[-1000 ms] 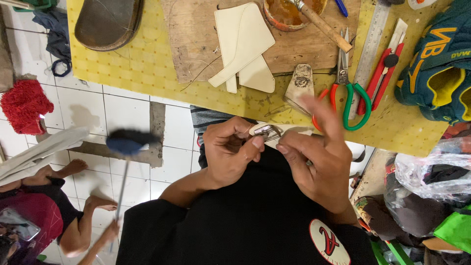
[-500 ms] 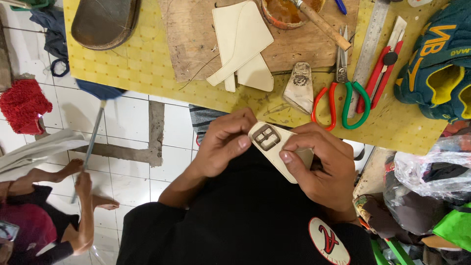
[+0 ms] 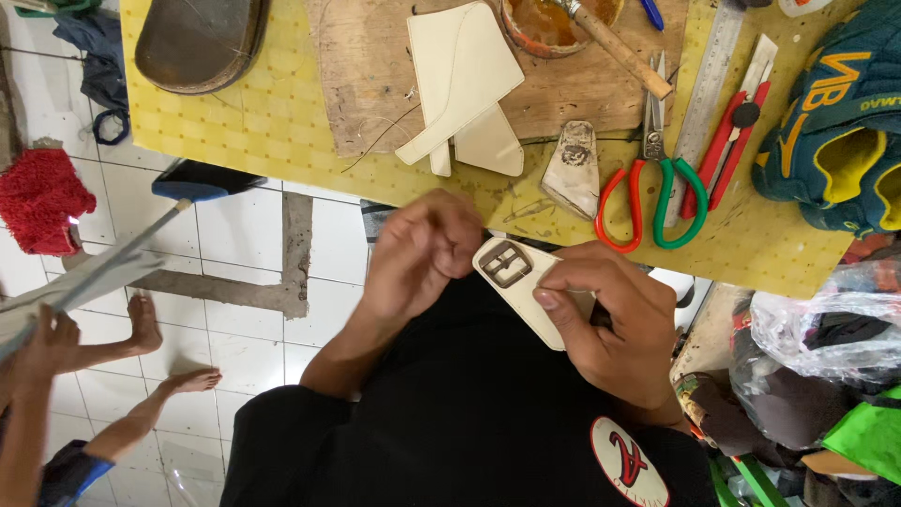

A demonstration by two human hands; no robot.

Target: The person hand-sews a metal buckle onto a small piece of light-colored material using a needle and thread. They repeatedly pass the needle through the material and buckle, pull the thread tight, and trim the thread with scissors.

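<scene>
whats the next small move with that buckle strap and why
Probably steady the cream strap and nudge the metal buckle with the left fingertips until it sits square. The right hand pinches the strap from the side, thumb just below the buckle, while the left hand is blurred at the buckle's end, and the buckle looks tilted on the strap.

Floor (image 3: 235,225): white square tiles, dark grout, one bare cement strip (image 3: 282,282) running between them. Worktable (image 3: 282,122): covered in a yellow patterned mat, a worn wooden board (image 3: 582,94) laid on top. Light: even and bright. Walls and windows: out of sight.
</scene>
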